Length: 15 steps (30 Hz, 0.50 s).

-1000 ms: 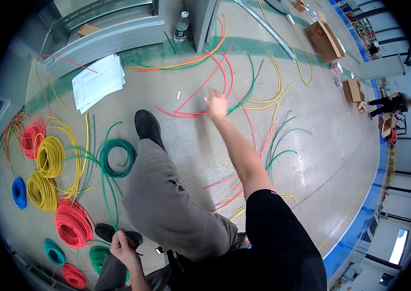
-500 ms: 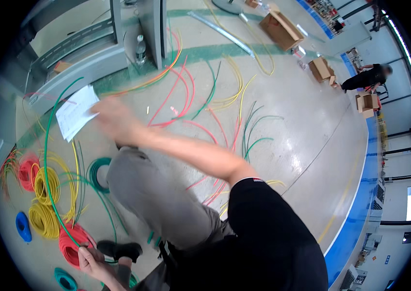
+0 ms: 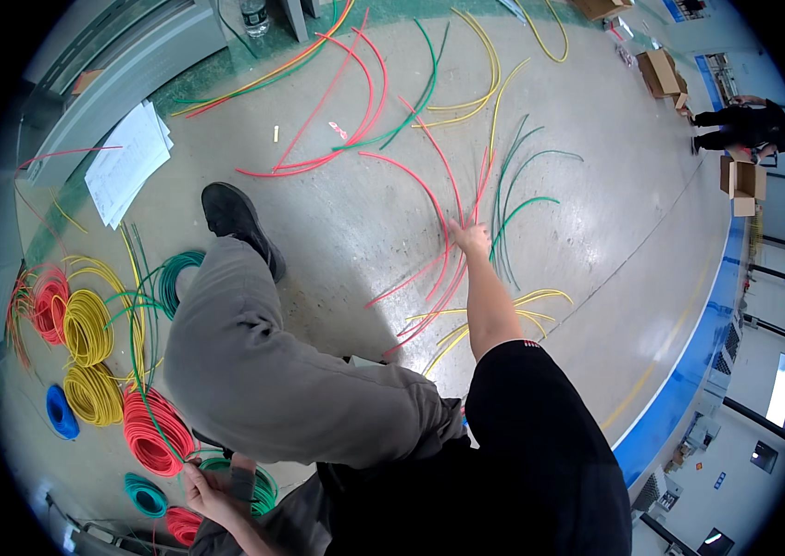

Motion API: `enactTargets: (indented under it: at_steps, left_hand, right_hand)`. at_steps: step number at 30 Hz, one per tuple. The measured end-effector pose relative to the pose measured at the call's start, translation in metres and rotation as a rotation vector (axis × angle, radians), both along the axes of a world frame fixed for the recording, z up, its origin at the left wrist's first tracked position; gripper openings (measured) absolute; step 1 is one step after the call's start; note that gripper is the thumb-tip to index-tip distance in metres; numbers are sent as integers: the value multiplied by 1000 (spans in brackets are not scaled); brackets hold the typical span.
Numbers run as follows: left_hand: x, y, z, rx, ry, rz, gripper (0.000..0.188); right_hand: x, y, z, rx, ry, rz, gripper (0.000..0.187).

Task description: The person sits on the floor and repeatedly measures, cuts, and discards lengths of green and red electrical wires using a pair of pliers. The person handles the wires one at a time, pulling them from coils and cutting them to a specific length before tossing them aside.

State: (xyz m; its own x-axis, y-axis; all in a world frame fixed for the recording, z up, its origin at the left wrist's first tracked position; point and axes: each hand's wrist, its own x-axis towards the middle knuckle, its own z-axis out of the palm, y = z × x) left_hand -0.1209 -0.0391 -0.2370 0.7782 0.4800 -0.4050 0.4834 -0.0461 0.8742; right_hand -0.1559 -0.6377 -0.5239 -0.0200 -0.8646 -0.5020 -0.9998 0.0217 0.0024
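Observation:
My left hand (image 3: 212,491) is low at the left, its fingers closed round a green wire (image 3: 157,419) that runs up past the coils. My right arm stretches out over the floor. At its end, my right hand (image 3: 473,238) is down among thin red wires (image 3: 455,185), thumb and fingers apart; whether it touches them is hard to see. Just right of this hand lie loose dark green wires (image 3: 501,218). Close to my left hand are a red wire coil (image 3: 153,435) and a green coil (image 3: 264,491), which is partly hidden.
Yellow coils (image 3: 88,329), a blue coil (image 3: 62,412) and a teal coil (image 3: 145,496) lie at the left. White paper sheets (image 3: 126,167) rest beside a grey metal frame (image 3: 151,60). A person (image 3: 752,128) stands at the far right by an open cardboard box (image 3: 742,185).
My right hand has gone from the paper sheets, which now lie by the frame, to the red wires at the right. My left hand still holds the green wire, now lower. The view has shifted.

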Motion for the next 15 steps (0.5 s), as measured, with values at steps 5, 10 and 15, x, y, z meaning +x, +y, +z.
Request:
enactTargets:
  at_steps: [5, 10, 15]
  left_hand:
    - [16, -10, 12, 108, 10, -57, 32]
    - [26, -25, 22, 211, 24, -132, 33]
    - [22, -20, 16, 215, 12, -212, 33]
  right_hand:
    - [23, 13, -16, 63, 121, -110, 99]
    - [18, -4, -35, 127, 15, -110, 59]
    - [-2, 4, -63, -179, -138, -31, 28]
